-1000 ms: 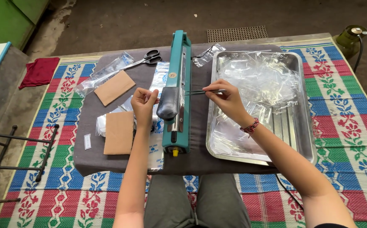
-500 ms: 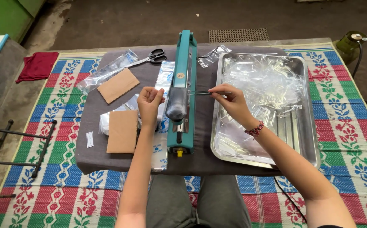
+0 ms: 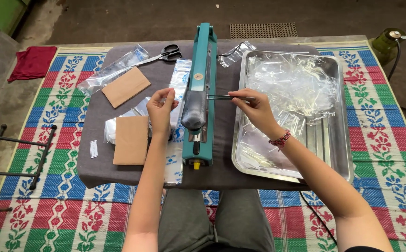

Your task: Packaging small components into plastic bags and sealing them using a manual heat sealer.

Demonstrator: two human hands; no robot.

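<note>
At centre, the right hand (image 3: pixel 255 108) pinches tweezers (image 3: pixel 221 97) aimed at nine o'clock into the teal heat sealer (image 3: pixel 199 93), while the left hand (image 3: pixel 160 108), fingers seemingly pinched, steadies a clear bag (image 3: pixel 180 84) there for sealing.

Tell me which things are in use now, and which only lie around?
In use: teal metal heat sealer; thin metal tweezers in right hand; clear plastic pouch at left hand.
Lying about: black-handled scissors; brown cardboard pieces; red cloth.

Scissors (image 3: pixel 163 54) lie near two cardboard pieces (image 3: pixel 125 87), with a red cloth (image 3: pixel 32 61) off the mat.
</note>
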